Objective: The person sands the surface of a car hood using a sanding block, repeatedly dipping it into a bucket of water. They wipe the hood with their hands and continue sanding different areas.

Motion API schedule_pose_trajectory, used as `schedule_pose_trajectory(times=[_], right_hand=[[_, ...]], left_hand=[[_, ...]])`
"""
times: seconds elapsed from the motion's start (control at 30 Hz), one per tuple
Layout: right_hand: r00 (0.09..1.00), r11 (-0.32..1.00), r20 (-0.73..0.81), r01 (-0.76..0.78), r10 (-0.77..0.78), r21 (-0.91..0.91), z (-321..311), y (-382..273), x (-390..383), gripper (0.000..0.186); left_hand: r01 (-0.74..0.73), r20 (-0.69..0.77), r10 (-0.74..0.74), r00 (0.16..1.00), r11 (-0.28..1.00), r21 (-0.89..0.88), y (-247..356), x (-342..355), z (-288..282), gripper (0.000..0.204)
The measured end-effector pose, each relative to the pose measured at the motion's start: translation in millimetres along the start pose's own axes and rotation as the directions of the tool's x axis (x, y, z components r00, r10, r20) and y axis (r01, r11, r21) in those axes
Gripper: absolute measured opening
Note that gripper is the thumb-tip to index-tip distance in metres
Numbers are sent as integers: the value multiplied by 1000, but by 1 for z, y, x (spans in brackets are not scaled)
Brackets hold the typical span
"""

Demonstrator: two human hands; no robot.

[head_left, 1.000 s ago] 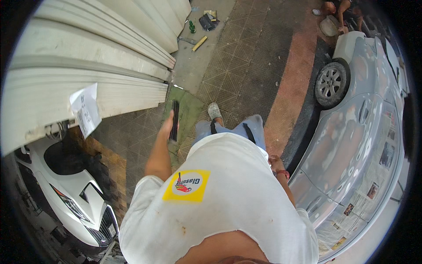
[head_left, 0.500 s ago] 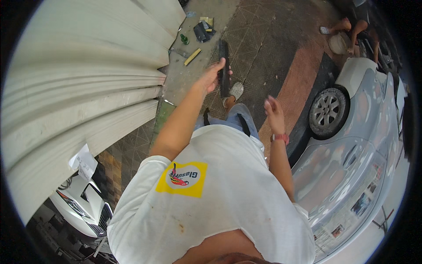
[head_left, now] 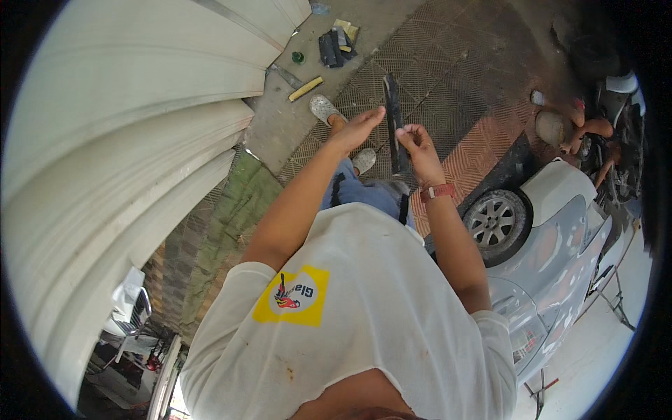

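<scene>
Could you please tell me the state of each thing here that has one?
Black bar, held in the right hand
Left hand, open, beside the bar
Red wristband, worn
Shoes, worn
Grey car, paint patchy
Wheel, mounted
Yellow bar, lying flat

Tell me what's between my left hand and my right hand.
In the head view, the long black block is between your left hand and right hand.

Both arms (head_left: 292, 199) stretch forward, left hand (head_left: 355, 133) extended, right hand (head_left: 424, 159) pinching.

bar (head_left: 393, 117) between left hand (head_left: 358, 131) and right hand (head_left: 425, 157), car (head_left: 532, 283) rightward
</scene>
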State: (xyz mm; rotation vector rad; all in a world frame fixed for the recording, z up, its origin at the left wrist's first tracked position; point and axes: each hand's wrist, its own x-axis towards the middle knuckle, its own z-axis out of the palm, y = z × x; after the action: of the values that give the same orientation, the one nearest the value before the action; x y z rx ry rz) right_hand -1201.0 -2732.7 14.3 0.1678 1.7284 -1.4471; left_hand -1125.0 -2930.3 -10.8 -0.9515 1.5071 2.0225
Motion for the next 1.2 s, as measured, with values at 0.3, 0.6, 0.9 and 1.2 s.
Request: schedule_pose_trajectory(times=[0.3, 0.6, 0.9, 1.2], right_hand=[[928, 878, -176, -230, 328, 420, 49, 8, 163, 29], [830, 682, -25, -440, 557, 584, 54, 121, 342, 35], [847, 702, 45, -468, 530, 537, 48, 219, 463, 29], [734, 576, 206, -647, 647, 499, 36, 248, 492, 40]], left_hand=[[305, -309, -131, 942, 716, 628, -132, 107, -200, 73], [446, -349, -295, 890, 397, 802, -217, 243, -283, 68], [377, -336, -232, 913, 159, 913, -317, 466, -295, 71], [472, -427, -318, 847, 79, 878, -349, 547, -309, 70]])
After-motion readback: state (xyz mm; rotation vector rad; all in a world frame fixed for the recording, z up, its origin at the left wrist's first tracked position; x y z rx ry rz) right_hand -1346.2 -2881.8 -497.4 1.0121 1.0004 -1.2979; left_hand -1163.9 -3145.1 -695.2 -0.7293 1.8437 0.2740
